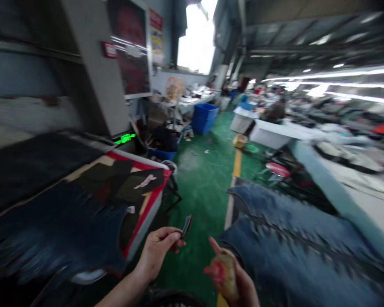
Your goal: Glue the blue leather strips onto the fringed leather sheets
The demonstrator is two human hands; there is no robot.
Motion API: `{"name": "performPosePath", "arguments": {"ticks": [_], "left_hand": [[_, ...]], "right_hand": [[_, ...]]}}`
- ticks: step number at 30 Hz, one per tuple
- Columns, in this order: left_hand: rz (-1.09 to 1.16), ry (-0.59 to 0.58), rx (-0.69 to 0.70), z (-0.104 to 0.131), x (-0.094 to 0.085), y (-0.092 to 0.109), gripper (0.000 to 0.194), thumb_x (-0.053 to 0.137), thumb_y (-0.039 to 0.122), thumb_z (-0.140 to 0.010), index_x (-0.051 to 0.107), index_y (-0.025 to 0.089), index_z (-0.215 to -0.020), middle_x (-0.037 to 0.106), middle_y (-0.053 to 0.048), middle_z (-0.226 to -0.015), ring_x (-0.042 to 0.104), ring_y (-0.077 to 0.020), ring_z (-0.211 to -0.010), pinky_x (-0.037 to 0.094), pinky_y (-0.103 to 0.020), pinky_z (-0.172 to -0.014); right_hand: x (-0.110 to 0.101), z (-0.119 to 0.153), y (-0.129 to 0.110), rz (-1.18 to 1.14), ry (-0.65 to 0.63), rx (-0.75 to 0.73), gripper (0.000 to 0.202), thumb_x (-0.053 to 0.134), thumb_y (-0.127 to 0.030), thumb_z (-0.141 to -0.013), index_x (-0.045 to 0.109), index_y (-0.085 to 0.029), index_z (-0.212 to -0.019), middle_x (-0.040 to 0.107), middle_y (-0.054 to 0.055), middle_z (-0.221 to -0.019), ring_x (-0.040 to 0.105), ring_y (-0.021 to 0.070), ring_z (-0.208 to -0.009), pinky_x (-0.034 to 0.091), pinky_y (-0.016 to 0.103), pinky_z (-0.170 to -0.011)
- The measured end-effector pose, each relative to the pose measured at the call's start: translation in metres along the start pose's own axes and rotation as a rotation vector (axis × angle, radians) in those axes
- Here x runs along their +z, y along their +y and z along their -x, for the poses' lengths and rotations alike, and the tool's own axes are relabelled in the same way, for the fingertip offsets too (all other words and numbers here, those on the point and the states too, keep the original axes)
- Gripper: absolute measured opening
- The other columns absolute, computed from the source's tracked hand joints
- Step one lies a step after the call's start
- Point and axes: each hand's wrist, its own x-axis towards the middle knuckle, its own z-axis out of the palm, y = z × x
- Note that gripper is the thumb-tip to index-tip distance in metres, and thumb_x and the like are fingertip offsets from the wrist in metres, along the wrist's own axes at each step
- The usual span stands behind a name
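My left hand (158, 251) is raised over the aisle at the lower middle. Between its thumb and fingers it pinches a small flat dark piece (187, 226) with a reddish edge; blur hides its exact kind. To the right, my right hand (245, 283) is wrapped round a yellowish rounded object (228, 275) with a red part facing left, its kind unclear. One finger of that hand points forward. The hands are apart. Dark blue denim pieces (83, 221) lie on the left table, and lighter blue denim pieces (284, 243) on the right.
A red-edged table (153, 192) holds dark cloth pieces and a small pink strip. Along the green floor (195, 179) stand a blue bin (205, 118), a red-topped stool (277, 169) and white bins (242, 119). A person (277, 108) is far off at the right.
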Motion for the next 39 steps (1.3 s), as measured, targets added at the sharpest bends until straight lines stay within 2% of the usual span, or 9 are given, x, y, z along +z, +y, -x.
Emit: {"name": "performPosePath", "arguments": {"ticks": [2, 7, 12, 18, 24, 28, 31, 34, 39], "left_hand": [[0.022, -0.084, -0.096, -0.007, 0.028, -0.02, 0.029, 0.079, 0.036, -0.07, 0.071, 0.011, -0.085, 0.071, -0.006, -0.065, 0.065, -0.0144, -0.062, 0.048, -0.019, -0.054], [0.072, -0.261, -0.403, -0.011, 0.095, -0.042, 0.022, 0.081, 0.024, -0.07, 0.068, 0.01, -0.083, 0.068, -0.003, -0.063, 0.067, -0.0128, -0.062, 0.047, -0.014, -0.049], [0.099, -0.347, -0.565, 0.003, 0.143, -0.037, 0.005, 0.067, 0.012, -0.083, 0.064, 0.009, -0.08, 0.067, -0.004, -0.062, 0.066, -0.0102, -0.054, 0.049, -0.012, -0.044], [0.147, -0.459, -0.716, 0.008, 0.178, -0.032, 0.014, 0.063, 0.015, -0.087, 0.062, 0.008, -0.075, 0.064, -0.005, -0.056, 0.067, -0.0136, -0.052, 0.052, -0.014, -0.043], [0.011, -0.51, -0.786, -0.002, 0.186, -0.037, 0.014, 0.058, 0.009, -0.089, 0.061, 0.009, -0.074, 0.066, -0.004, -0.061, 0.065, -0.01, -0.051, 0.052, -0.012, -0.046], [-0.303, -0.808, -0.555, -0.031, 0.176, -0.044, 0.016, 0.08, 0.017, -0.069, 0.067, 0.013, -0.077, 0.06, 0.003, -0.053, 0.055, -0.0079, -0.041, 0.041, -0.012, -0.036], [-0.554, -0.955, -0.385, -0.047, 0.167, -0.052, 0.027, 0.088, 0.031, -0.055, 0.072, 0.018, -0.073, 0.068, 0.001, -0.062, 0.066, -0.0172, -0.06, 0.051, -0.019, -0.049], [-0.542, -1.084, -0.491, -0.048, 0.163, -0.06, 0.032, 0.088, 0.044, -0.051, 0.071, 0.022, -0.067, 0.074, -0.001, -0.075, 0.07, -0.0276, -0.084, 0.057, -0.029, -0.071], [-0.301, -0.957, -0.676, -0.029, 0.159, -0.05, 0.036, 0.09, 0.04, -0.049, 0.072, 0.021, -0.075, 0.075, -0.003, -0.087, 0.07, -0.0277, -0.091, 0.056, -0.028, -0.071]], "right_hand": [[-0.008, 0.017, -0.001, -0.137, 0.033, -0.08, 0.044, 0.069, -0.054, -0.073, 0.067, -0.025, -0.106, 0.045, 0.007, -0.146, 0.064, 0.0208, -0.091, 0.05, 0.035, -0.074], [-0.022, 0.036, -0.005, -0.244, 0.013, -0.185, 0.049, 0.081, -0.043, -0.06, 0.072, -0.018, -0.101, 0.033, 0.009, -0.154, 0.048, 0.0319, -0.127, 0.042, 0.037, -0.095], [-0.031, 0.064, -0.008, -0.285, 0.101, -0.306, 0.053, 0.079, -0.043, -0.064, 0.07, -0.017, -0.109, 0.043, 0.01, -0.148, 0.042, 0.0311, -0.133, 0.034, 0.041, -0.106], [-0.027, 0.093, -0.008, -0.316, 0.162, -0.318, 0.064, 0.08, -0.042, -0.064, 0.064, -0.018, -0.121, 0.058, 0.012, -0.133, 0.058, 0.028, -0.113, 0.039, 0.041, -0.098], [-0.015, 0.091, -0.009, -0.358, 0.263, -0.364, 0.066, 0.081, -0.04, -0.061, 0.065, -0.011, -0.117, 0.068, 0.012, -0.107, 0.064, 0.02, -0.087, 0.042, 0.035, -0.089], [-0.019, 0.084, -0.008, -0.419, 0.368, -0.387, 0.06, 0.081, -0.039, -0.058, 0.069, -0.01, -0.109, 0.069, 0.008, -0.094, 0.061, 0.0168, -0.079, 0.043, 0.033, -0.082], [-0.013, 0.084, -0.01, -0.46, 0.379, -0.389, 0.058, 0.08, -0.041, -0.056, 0.07, -0.012, -0.106, 0.069, 0.006, -0.092, 0.059, 0.0158, -0.076, 0.044, 0.033, -0.08], [-0.003, 0.084, -0.016, -0.484, 0.366, -0.39, 0.056, 0.077, -0.042, -0.058, 0.071, -0.012, -0.105, 0.07, 0.007, -0.095, 0.06, 0.0156, -0.076, 0.045, 0.032, -0.081], [0.015, 0.094, -0.023, -0.494, 0.438, -0.437, 0.055, 0.073, -0.039, -0.065, 0.068, -0.012, -0.112, 0.068, 0.01, -0.111, 0.063, 0.0193, -0.093, 0.045, 0.034, -0.09]]}}
